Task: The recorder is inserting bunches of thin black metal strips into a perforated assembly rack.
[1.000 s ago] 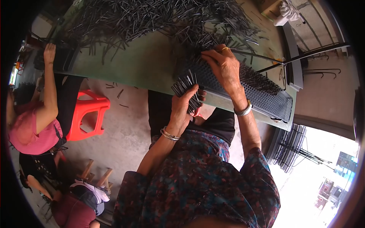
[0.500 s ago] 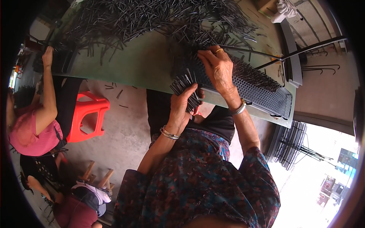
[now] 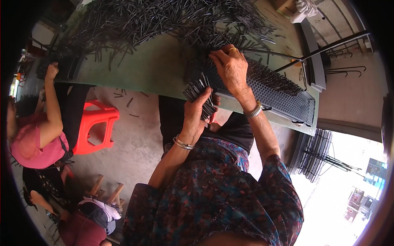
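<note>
A bundle of short, thin black rods point(image 3: 198, 89) is gripped upright in my left hand point(image 3: 193, 115), close to the near edge of the table. My right hand point(image 3: 233, 73) is over the left part of a long dark tray point(image 3: 283, 104) with a honeycomb of small holes. Its thumb and fingers are pinched together; what lies between them is too small and dark to make out. Rows of black rods point(image 3: 275, 82) stand in the tray's far side, while the holes along its near right side show bare.
A large loose heap of black rods point(image 3: 164, 20) covers the far part of the green tabletop point(image 3: 152, 61). A thin metal frame point(image 3: 328, 50) crosses at the right. At the left stands a red stool point(image 3: 96, 123), with a co-worker in pink point(image 3: 39, 141) beside it.
My right hand has shifted slightly left and farther away along the tray, its fingers still pinched. My left hand and the bundle have hardly moved. The co-worker's raised hand has dropped slightly.
</note>
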`<control>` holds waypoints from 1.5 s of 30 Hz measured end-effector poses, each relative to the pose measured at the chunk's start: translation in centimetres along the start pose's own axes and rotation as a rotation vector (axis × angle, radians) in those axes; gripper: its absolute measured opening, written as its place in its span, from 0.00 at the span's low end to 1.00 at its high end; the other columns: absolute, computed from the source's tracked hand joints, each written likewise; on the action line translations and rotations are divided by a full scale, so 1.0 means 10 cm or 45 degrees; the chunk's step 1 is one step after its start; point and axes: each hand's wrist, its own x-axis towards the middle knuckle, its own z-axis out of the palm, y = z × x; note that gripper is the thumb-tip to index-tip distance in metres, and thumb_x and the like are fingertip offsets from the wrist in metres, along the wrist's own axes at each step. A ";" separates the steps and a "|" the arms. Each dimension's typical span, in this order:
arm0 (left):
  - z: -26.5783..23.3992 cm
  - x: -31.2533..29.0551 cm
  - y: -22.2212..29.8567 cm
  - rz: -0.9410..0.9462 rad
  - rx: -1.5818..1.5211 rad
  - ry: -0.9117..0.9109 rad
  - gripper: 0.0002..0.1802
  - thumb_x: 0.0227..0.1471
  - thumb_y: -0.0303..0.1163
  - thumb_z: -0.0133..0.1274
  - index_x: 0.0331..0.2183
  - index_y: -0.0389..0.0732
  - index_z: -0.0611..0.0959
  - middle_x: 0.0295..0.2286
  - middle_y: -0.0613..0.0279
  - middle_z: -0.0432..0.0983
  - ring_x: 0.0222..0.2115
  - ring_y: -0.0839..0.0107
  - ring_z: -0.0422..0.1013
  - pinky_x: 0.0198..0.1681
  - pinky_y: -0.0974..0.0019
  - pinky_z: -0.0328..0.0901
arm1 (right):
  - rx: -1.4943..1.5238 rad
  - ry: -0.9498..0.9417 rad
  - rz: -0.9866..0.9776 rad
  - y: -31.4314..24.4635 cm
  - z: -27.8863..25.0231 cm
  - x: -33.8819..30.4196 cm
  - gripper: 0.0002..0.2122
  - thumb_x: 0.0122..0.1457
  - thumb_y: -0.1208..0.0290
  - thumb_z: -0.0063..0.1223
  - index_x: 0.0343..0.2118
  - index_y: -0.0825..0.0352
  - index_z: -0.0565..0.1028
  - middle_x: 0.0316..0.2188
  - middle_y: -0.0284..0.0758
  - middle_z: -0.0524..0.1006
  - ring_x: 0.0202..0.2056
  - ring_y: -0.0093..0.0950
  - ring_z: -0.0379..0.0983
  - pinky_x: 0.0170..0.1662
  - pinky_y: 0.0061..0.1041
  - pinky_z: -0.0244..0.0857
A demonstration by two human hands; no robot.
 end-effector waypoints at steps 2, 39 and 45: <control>0.00 0.00 0.03 0.001 0.027 0.013 0.11 0.51 0.33 0.61 0.34 0.37 0.81 0.24 0.58 0.79 0.20 0.71 0.75 0.21 0.72 0.68 | 0.104 -0.043 0.121 -0.07 -0.06 -0.01 0.11 0.52 0.65 0.62 0.36 0.64 0.80 0.31 0.36 0.74 0.32 0.37 0.73 0.35 0.32 0.67; -0.02 0.05 0.02 0.059 0.180 0.052 0.15 0.50 0.35 0.62 0.37 0.36 0.81 0.29 0.54 0.82 0.25 0.69 0.78 0.22 0.73 0.68 | 0.994 -0.426 0.763 -0.05 -0.61 -0.08 0.05 0.60 0.78 0.50 0.37 0.74 0.73 0.26 0.35 0.79 0.28 0.22 0.78 0.32 0.19 0.70; 0.04 0.01 0.02 0.054 0.195 0.058 0.12 0.51 0.35 0.61 0.35 0.37 0.81 0.27 0.55 0.81 0.22 0.69 0.77 0.21 0.74 0.68 | 0.611 -0.080 0.563 -0.02 -0.46 0.01 0.03 0.59 0.77 0.53 0.35 0.69 0.73 0.22 0.36 0.79 0.26 0.26 0.79 0.28 0.23 0.69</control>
